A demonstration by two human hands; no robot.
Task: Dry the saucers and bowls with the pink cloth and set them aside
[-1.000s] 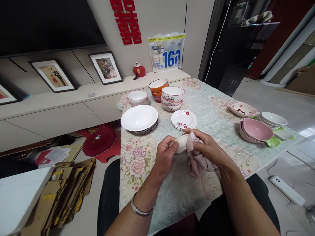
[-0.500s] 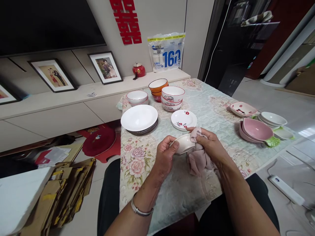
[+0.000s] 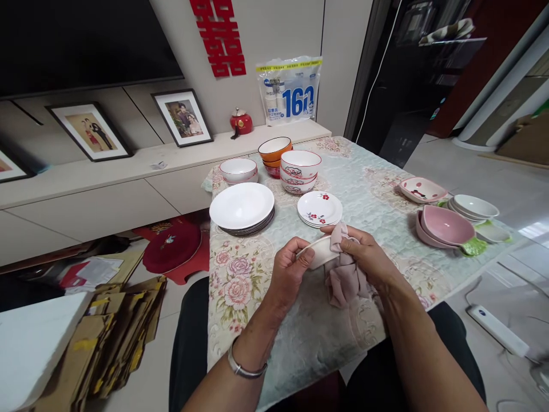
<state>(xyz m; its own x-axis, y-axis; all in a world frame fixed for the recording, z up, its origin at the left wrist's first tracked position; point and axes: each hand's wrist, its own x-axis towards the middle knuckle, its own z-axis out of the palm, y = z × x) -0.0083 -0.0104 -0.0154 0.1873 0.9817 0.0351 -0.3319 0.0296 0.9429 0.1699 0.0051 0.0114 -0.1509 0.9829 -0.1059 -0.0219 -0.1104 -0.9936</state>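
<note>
Two hands are holding one small white bowl (image 3: 319,253) above the near part of the table (image 3: 295,355), which is covered with a flowered cloth cover. The left hand (image 3: 291,262) grips the bowl at its edge, with the thumb on the side toward the person. The right hand (image 3: 363,250) is closed on a pinkish cleaning cloth (image 3: 345,281) and presses it around the other end of the bowl; the rest of this cloth hangs down in folds. The bowl is tilted. Just beyond it are small plates with red flowers (image 3: 319,207), put one on another. To the left of these, there is a stack of large white plates (image 3: 242,205). Behind stand the red-rimmed white bowls (image 3: 301,164) and the orange bowls (image 3: 274,149). Well apart, at the right side, are pink leaf-shaped bowls (image 3: 448,225) and, near them, a spotted dish (image 3: 422,189).
</note>
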